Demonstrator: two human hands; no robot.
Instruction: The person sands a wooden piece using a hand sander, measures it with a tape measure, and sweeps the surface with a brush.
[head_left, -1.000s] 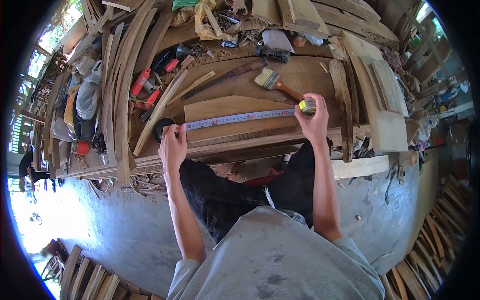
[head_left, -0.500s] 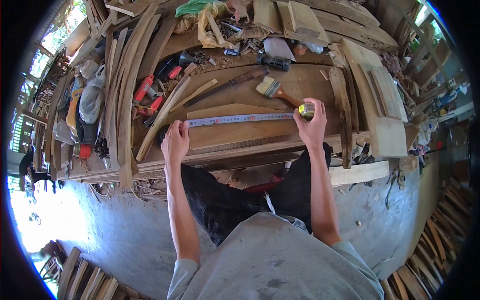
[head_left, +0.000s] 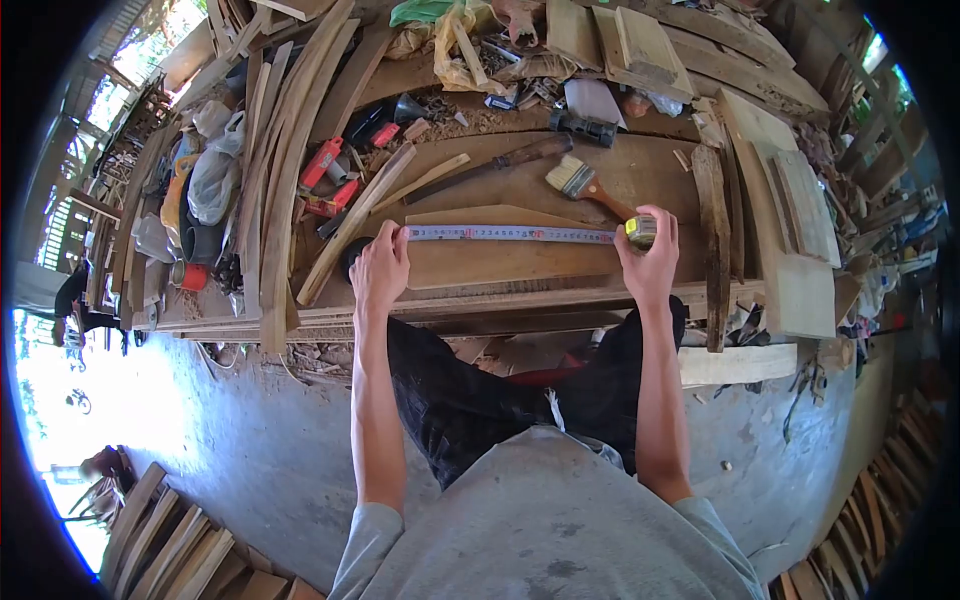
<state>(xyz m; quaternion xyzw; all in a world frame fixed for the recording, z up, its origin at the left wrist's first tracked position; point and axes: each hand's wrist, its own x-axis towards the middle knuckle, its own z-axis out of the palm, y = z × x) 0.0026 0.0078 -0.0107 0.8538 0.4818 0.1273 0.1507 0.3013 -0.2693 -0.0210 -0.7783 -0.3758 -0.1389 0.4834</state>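
Note:
A tape measure (head_left: 510, 234) is stretched lengthwise across a flat wooden board (head_left: 490, 262) in front of me. My left hand (head_left: 380, 268) pinches the tape's free end at the board's left edge. Around the yellow-and-dark tape case, my right hand (head_left: 652, 258) is closed near the board's right end. Just beyond that hand lies a paintbrush (head_left: 590, 188) with pale bristles and a brown handle. A long tool with a dark wooden handle (head_left: 535, 152) rests behind the board.
Long wood strips (head_left: 290, 150) and red-handled tools (head_left: 322, 163) lie to the left. Plastic bags (head_left: 213, 185) sit farther left. Planks (head_left: 790, 215) are stacked at the right, beside an upright-looking rough strip (head_left: 712, 250). Offcuts and clutter fill the back.
The whole view has shifted, so the bench and hands appear farther right and slightly lower. Both hands keep their hold, and the tape stays stretched over the board.

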